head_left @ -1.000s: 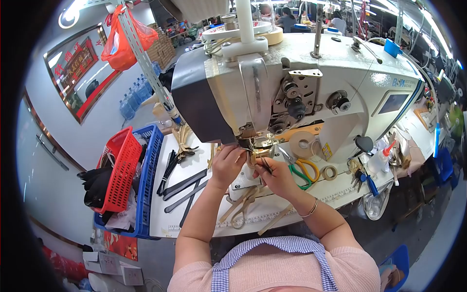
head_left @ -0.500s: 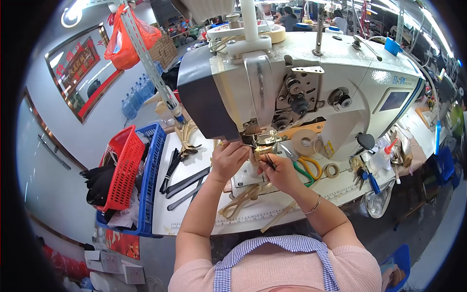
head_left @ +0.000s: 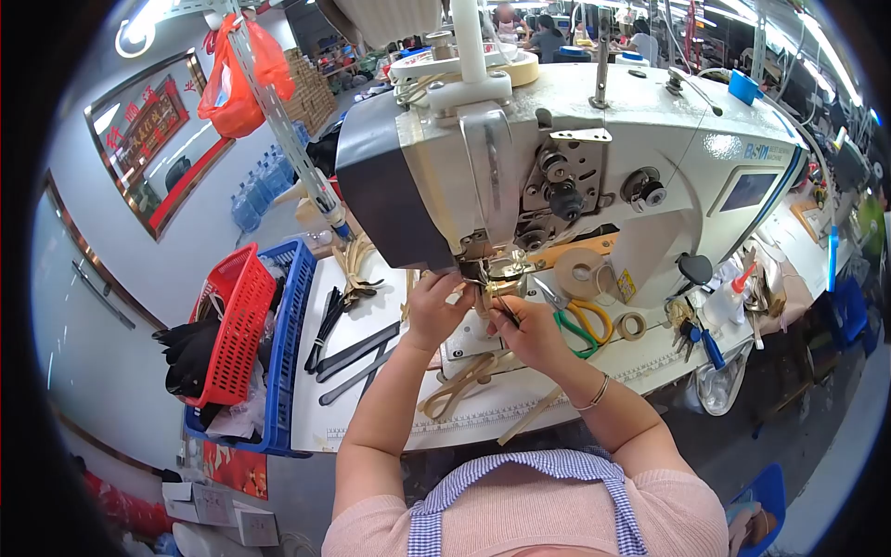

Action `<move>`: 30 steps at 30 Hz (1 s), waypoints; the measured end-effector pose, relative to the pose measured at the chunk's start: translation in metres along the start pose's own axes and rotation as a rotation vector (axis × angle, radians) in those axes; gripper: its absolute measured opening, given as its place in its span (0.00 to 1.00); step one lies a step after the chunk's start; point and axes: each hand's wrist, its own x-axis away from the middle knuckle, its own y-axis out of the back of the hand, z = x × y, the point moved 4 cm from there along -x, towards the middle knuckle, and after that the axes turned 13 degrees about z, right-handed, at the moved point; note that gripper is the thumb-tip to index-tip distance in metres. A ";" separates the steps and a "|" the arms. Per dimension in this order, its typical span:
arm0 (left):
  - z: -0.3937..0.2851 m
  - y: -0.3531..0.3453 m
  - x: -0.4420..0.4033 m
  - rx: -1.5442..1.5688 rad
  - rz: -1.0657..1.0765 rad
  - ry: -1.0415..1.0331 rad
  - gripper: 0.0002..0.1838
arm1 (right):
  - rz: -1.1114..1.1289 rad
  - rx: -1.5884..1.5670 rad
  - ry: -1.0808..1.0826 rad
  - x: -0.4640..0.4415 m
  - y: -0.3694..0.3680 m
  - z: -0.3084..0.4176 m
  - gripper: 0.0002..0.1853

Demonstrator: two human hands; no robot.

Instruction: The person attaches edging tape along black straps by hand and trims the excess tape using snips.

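Observation:
Both hands are at the needle area of a large white sewing machine (head_left: 687, 139). My left hand (head_left: 436, 308) has its fingers pinched together just left of the needle area; what they grip is too small to make out. On the right, my right hand (head_left: 527, 330) is closed around a small dark tool, perhaps snips, whose tip points at the same spot. A tan strip (head_left: 481, 299) shows between the hands. Tan strap loops (head_left: 457, 388) lie on the table below them.
Scissors with green and yellow handles (head_left: 585, 325) and a tape roll (head_left: 632, 326) lie right of my right hand. Dark straps (head_left: 357, 351) lie at left, beside a red basket (head_left: 235, 325) in a blue crate (head_left: 295, 343). A glue bottle (head_left: 726, 302) stands right.
The view shifts slightly between frames. Both hands stay at the needle area, with small finger movements; the dark tool in my right hand changes its angle a little.

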 end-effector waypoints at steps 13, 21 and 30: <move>-0.011 0.007 -0.003 -0.122 0.068 -0.241 0.09 | 0.008 -0.046 -0.042 -0.002 -0.005 -0.006 0.07; -0.008 0.016 -0.003 0.023 0.192 -0.029 0.10 | -0.003 -0.121 -0.067 -0.001 -0.007 -0.010 0.07; -0.023 0.014 0.000 -0.081 0.126 -0.158 0.12 | 0.016 -0.065 -0.077 -0.004 -0.006 -0.010 0.08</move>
